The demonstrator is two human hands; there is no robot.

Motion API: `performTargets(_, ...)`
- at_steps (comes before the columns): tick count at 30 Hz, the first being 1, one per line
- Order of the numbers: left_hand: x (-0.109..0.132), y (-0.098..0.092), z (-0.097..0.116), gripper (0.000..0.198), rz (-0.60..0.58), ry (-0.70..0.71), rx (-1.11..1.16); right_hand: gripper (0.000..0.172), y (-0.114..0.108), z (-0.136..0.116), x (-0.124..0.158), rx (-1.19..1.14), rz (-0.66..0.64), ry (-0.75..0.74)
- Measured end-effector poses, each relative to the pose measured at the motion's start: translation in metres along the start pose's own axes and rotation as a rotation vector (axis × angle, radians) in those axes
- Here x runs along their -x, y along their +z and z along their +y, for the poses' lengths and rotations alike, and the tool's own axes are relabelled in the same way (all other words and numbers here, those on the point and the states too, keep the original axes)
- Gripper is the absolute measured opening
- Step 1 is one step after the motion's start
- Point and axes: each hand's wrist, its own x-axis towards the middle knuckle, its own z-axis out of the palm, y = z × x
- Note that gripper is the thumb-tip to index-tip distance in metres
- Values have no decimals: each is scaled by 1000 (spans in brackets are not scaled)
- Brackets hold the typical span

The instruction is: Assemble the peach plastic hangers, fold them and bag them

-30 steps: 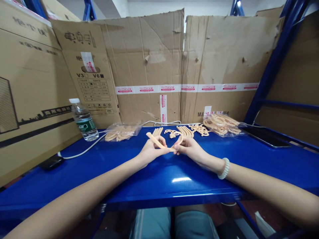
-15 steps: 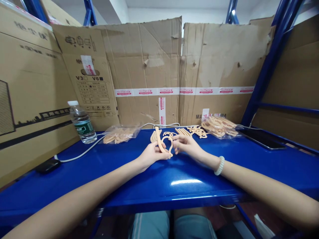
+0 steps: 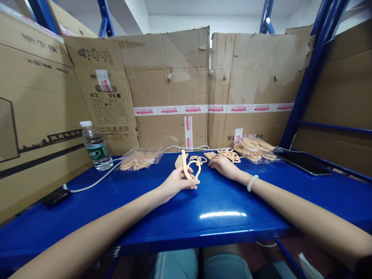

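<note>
My left hand (image 3: pixel 176 181) is closed on a peach-coloured plastic piece (image 3: pixel 189 169), a straight bar joined to a curved hook, held just above the blue table (image 3: pixel 186 209). My right hand (image 3: pixel 221 164) lies palm down farther back, its fingers over a row of loose peach strips (image 3: pixel 209 155); what the fingers hold, if anything, is hidden. A white bead bracelet (image 3: pixel 251 182) sits on the right wrist. More loose peach pieces (image 3: pixel 229 154) lie to the right of that hand.
A clear bag of peach parts (image 3: pixel 140 158) lies back left, another bag (image 3: pixel 255 148) back right. A water bottle (image 3: pixel 95 146), a white cable (image 3: pixel 93 179) and a black device (image 3: pixel 55 196) are at the left. A dark tablet (image 3: pixel 303 161) is right. Cardboard boxes (image 3: pixel 174 85) wall the back.
Both hands held the piece together before. My right hand has let go and moved back onto the strips. My left hand has turned the piece upright and keeps it.
</note>
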Motion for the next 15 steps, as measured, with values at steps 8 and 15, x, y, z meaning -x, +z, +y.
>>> performTargets(8,-2,-2,-2,54,-14,35,-10,25,-10,-31,5,-385,313,169)
performTargets(15,-3,-6,-5,50,-19,71,-13,37,-4,-73,15,-795,356,310)
